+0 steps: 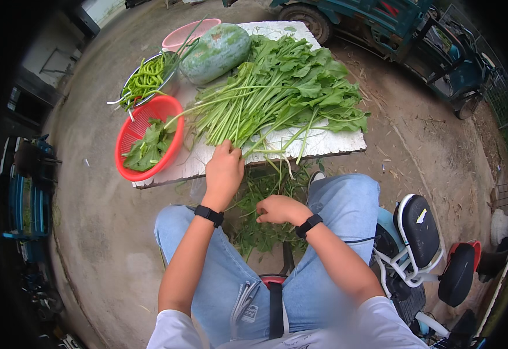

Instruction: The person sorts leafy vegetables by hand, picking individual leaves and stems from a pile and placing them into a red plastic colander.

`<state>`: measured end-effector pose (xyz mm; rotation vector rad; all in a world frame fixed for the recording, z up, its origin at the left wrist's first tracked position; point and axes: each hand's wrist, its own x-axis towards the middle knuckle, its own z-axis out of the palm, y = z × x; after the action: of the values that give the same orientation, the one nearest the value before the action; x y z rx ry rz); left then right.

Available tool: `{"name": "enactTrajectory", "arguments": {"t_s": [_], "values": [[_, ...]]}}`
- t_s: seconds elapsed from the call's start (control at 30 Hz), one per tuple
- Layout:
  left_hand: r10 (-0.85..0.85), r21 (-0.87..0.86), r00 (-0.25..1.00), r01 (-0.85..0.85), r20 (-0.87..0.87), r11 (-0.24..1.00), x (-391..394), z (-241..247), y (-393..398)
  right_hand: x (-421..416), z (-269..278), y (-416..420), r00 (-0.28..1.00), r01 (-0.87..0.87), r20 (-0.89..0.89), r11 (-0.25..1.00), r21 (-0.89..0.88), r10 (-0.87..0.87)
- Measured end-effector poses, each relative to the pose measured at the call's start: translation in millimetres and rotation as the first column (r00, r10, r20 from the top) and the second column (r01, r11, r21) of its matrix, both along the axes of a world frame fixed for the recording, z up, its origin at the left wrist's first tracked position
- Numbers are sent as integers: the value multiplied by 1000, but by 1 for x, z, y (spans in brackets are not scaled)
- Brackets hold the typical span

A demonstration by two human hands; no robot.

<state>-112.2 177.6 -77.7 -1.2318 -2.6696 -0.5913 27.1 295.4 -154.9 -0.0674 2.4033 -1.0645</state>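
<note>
A large heap of leafy green vegetables with long stems lies across the white tabletop. My left hand reaches to the table's near edge, its fingertips at the stem ends; whether they grip a stem cannot be told. Lower down, between my knees, my right hand hovers over the discarded greens on the ground, its fingers curled; what they hold, if anything, is unclear. A red plastic colander with some torn leaves sits at the table's left corner.
Beyond the colander are a metal bowl of green chili peppers, a wax gourd and a pink plastic basket. A cargo tricycle stands past the table at the upper right. A parked scooter is close to my right knee.
</note>
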Motion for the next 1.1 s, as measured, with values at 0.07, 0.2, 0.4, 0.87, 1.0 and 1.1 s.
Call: {"name": "enactTrajectory", "arguments": {"t_s": [0.07, 0.2, 0.4, 0.87, 1.0, 1.1], "values": [[27, 42, 999, -28, 24, 999, 5, 6, -2, -1, 2, -1, 1000, 2, -7, 1000, -5, -2], [84, 153, 995, -92, 59, 984, 12, 19, -11, -1, 7, -3, 1000, 4, 14, 1000, -2, -4], [105, 429, 966, -201, 237, 881, 12, 33, -46, -4, 11, -3, 999, -6, -36, 1000, 16, 6], [72, 694, 848, -475, 524, 541, 125, 67, -172, -16, 13, -30, 988, -103, -117, 993, -52, 96], [17, 795, 901, -391, 434, 464, 152, 96, -218, -8, 15, -22, 923, -129, -380, 983, -132, 69], [113, 721, 921, -365, 373, 589, 162, 115, -236, 8, 21, -12, 889, -139, -457, 954, -267, 1]]}}
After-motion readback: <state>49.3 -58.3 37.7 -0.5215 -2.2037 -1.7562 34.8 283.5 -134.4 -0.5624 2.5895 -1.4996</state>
